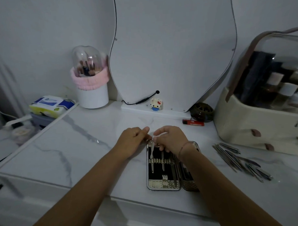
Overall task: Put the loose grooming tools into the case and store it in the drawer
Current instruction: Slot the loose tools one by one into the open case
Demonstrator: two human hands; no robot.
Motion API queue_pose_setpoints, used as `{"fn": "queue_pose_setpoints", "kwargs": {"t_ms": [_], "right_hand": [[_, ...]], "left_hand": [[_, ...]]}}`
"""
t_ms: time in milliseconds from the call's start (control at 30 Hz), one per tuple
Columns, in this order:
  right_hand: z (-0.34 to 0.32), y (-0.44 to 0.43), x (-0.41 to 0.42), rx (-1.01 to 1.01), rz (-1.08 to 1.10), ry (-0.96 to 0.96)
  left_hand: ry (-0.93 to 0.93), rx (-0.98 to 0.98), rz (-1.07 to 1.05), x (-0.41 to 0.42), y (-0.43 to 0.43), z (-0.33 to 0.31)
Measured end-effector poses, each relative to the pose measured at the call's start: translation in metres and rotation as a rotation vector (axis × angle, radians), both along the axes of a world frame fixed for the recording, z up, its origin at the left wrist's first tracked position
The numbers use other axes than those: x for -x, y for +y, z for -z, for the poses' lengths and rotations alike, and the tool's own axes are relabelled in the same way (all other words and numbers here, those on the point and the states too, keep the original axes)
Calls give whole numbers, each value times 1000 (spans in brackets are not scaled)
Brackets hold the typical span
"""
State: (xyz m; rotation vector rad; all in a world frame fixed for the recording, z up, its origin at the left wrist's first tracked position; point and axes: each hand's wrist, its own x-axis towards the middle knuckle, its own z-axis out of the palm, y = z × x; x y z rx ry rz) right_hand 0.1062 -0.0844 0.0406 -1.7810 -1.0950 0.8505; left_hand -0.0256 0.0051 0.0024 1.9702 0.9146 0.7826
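While the open case (164, 181) lies lengthwise toward the person on the marble-veined bench (92, 153), the left hand (133, 140) curls at its far-left corner, though whether it grips anything cannot be told. The right hand (171, 140) pinches a slim steel tool (152, 149) over the black, elastic-banded lining. The loose tools (241, 160), thin glinting metal rods, fan out well apart to the right, nearer the right hand.
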Motion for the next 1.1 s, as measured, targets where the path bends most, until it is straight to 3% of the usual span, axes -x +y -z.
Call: {"fn": "queue_pose_setpoints", "kwargs": {"t_ms": [433, 1100], "right_hand": [[4, 4, 1, 20, -68, -157], [10, -2, -1, 11, -143, -174]], "left_hand": [[5, 25, 7, 2, 0, 1], [-6, 20, 10, 2, 0, 2]]}}
